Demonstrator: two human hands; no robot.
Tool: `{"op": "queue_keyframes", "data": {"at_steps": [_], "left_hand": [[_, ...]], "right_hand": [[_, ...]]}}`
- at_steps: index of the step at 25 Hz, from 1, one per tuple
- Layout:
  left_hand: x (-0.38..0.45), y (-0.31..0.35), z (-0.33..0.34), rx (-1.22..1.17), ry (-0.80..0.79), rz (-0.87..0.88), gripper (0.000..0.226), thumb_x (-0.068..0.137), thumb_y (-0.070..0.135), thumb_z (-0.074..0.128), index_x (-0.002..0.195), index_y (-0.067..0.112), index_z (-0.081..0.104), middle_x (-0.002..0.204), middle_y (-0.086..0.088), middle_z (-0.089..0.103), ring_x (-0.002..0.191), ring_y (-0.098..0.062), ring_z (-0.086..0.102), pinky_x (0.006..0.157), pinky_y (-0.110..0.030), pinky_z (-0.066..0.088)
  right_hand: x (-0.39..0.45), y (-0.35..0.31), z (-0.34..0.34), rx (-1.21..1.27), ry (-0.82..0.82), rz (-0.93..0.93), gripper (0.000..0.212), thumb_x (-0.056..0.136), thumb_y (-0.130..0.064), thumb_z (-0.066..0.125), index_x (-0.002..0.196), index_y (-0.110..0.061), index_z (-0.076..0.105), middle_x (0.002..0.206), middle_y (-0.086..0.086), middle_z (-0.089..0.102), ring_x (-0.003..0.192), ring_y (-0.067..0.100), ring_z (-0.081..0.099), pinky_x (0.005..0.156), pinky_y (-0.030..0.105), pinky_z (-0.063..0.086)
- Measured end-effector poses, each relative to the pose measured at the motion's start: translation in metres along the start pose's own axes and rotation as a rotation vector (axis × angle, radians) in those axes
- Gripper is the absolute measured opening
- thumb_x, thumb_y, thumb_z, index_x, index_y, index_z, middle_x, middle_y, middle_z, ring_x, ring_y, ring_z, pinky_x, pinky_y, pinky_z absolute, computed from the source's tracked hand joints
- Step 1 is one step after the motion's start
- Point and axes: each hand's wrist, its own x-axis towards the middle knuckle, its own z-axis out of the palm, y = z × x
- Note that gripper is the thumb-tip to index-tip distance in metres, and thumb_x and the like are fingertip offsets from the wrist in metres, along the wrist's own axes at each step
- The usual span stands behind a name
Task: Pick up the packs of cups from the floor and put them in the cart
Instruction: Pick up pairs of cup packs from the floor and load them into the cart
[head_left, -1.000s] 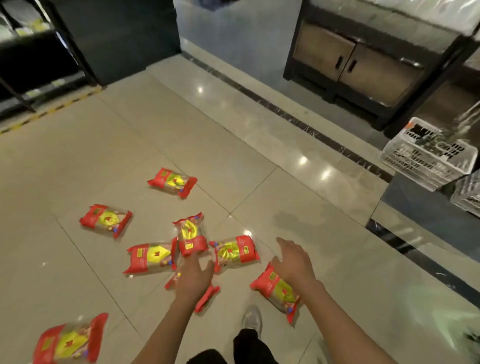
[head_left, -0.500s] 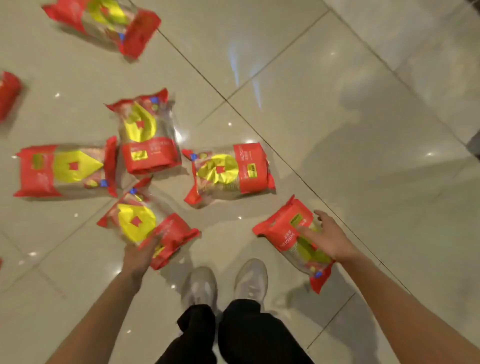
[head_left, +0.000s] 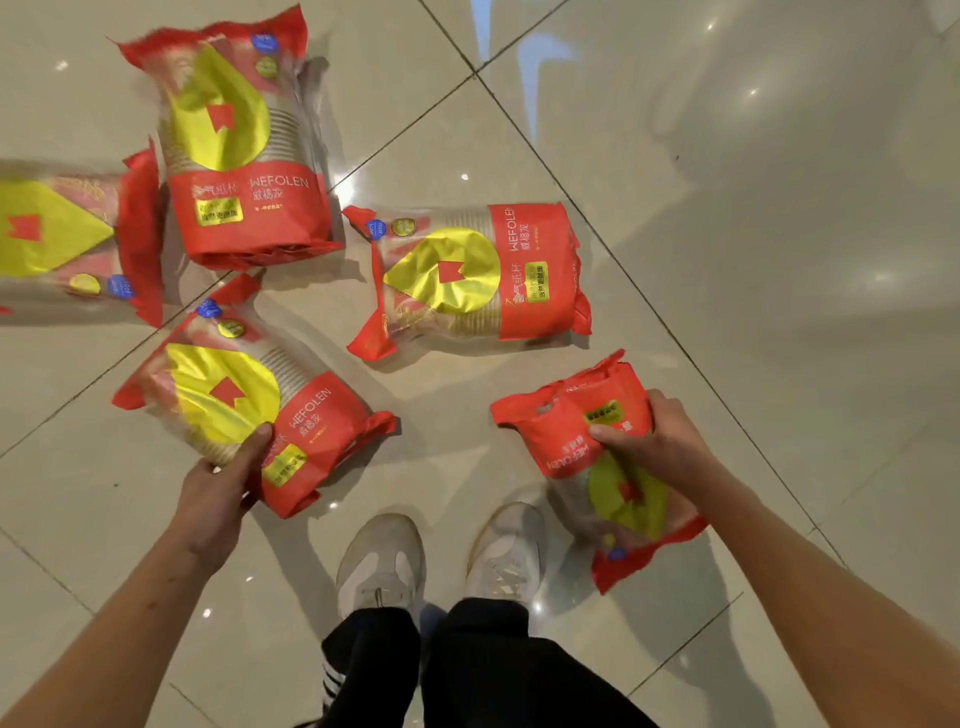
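Several red and yellow packs of cups lie on the tiled floor. My left hand (head_left: 221, 483) grips the lower edge of the near left pack (head_left: 244, 405), thumb on top of it. My right hand (head_left: 657, 441) grips the near right pack (head_left: 566, 431) around its red band, and that pack is tilted up off the floor at its far end. Three more packs lie untouched: one in the middle (head_left: 467, 275), one at the upper left (head_left: 234, 145) and one cut off by the left edge (head_left: 67, 239). The cart is not in view.
My two pale shoes (head_left: 384, 561) stand on the glossy beige floor tiles (head_left: 727, 208) between the two held packs, with dark trouser legs below. Dark grout lines cross the tiles diagonally.
I have bent lower, so the packs look larger. My left hand has closed on the near left pack, and my right hand has tightened round the near right pack and tipped it up.
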Motion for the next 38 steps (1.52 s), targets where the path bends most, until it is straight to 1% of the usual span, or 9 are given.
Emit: {"op": "queue_keyframes", "data": {"at_steps": [8,12,16,20,23,25,30,35,38], "left_hand": [[-0.048,0.033,-0.006,-0.039,-0.061,-0.032,0.045,0.088,0.029,0.075,0.128,0.018,0.058,0.113,-0.005,0.072,0.089,-0.020,0.070,0.063,-0.032,0.057],[-0.110,0.060,-0.017,0.052,-0.151,-0.012,0.071,0.065,0.040,0.091,0.124,0.016,0.061,0.112,-0.011,0.075,0.092,-0.031,0.074,0.066,-0.039,0.061],[-0.215,0.126,-0.028,0.128,-0.233,0.057,0.081,0.049,0.045,0.092,0.119,0.015,0.064,0.106,-0.010,0.077,0.091,-0.031,0.076,0.076,-0.053,0.062],[-0.338,0.217,-0.047,0.141,-0.329,0.186,0.085,0.044,0.043,0.095,0.120,0.019,0.064,0.103,-0.006,0.078,0.091,-0.028,0.076,0.078,-0.044,0.061],[-0.445,0.289,-0.059,0.120,-0.385,0.259,0.071,0.058,0.022,0.095,0.121,0.023,0.061,0.101,-0.011,0.078,0.087,-0.033,0.076,0.072,-0.043,0.060],[-0.521,0.335,-0.060,0.120,-0.435,0.321,0.064,0.064,0.017,0.088,0.120,0.026,0.060,0.099,-0.010,0.079,0.086,-0.034,0.075,0.071,-0.043,0.060],[-0.674,0.414,-0.055,0.285,-0.646,0.507,0.073,0.060,0.037,0.093,0.124,0.027,0.061,0.108,-0.007,0.077,0.092,-0.030,0.076,0.071,-0.051,0.061],[-0.774,0.469,-0.040,0.314,-0.807,0.735,0.069,0.064,0.036,0.087,0.125,0.028,0.058,0.111,-0.002,0.076,0.096,-0.018,0.075,0.079,-0.038,0.060],[-0.804,0.492,-0.038,0.345,-0.913,0.825,0.074,0.063,0.038,0.089,0.128,0.025,0.057,0.115,-0.006,0.075,0.100,-0.026,0.074,0.084,-0.049,0.060]], "right_hand": [[-0.046,-0.052,0.008,0.021,0.138,-0.101,0.078,0.069,-0.066,0.081,0.124,-0.019,0.051,0.106,0.004,0.049,0.095,0.023,0.058,0.091,0.042,0.054],[-0.100,-0.085,-0.029,0.116,0.148,-0.133,0.075,0.070,-0.069,0.079,0.121,-0.020,0.053,0.107,-0.001,0.063,0.093,0.019,0.066,0.086,0.041,0.058],[-0.190,-0.120,-0.090,0.398,0.175,-0.145,0.074,0.063,-0.069,0.083,0.119,-0.027,0.059,0.103,-0.009,0.073,0.091,0.012,0.073,0.086,0.044,0.061],[-0.301,-0.145,-0.171,0.638,0.226,-0.070,0.086,0.044,-0.081,0.082,0.110,-0.028,0.067,0.098,-0.008,0.077,0.090,0.013,0.074,0.089,0.045,0.060],[-0.401,-0.151,-0.246,0.779,0.235,-0.064,0.097,0.034,-0.089,0.078,0.105,-0.023,0.070,0.096,-0.005,0.079,0.089,0.014,0.076,0.090,0.046,0.060],[-0.476,-0.154,-0.292,0.857,0.233,-0.114,0.094,0.038,-0.084,0.081,0.108,-0.022,0.069,0.098,-0.002,0.079,0.090,0.015,0.077,0.089,0.045,0.061],[-0.628,-0.156,-0.380,1.028,0.280,-0.227,0.072,0.058,-0.063,0.089,0.111,-0.019,0.069,0.097,0.001,0.080,0.087,0.018,0.078,0.087,0.048,0.062],[-0.730,-0.143,-0.433,1.149,0.518,-0.330,0.075,0.059,-0.068,0.088,0.117,-0.027,0.064,0.106,-0.001,0.077,0.093,0.021,0.077,0.088,0.049,0.062],[-0.776,-0.142,-0.449,1.221,0.662,-0.339,0.062,0.068,-0.063,0.084,0.116,-0.032,0.061,0.110,-0.004,0.074,0.097,0.019,0.073,0.090,0.047,0.060]]}}
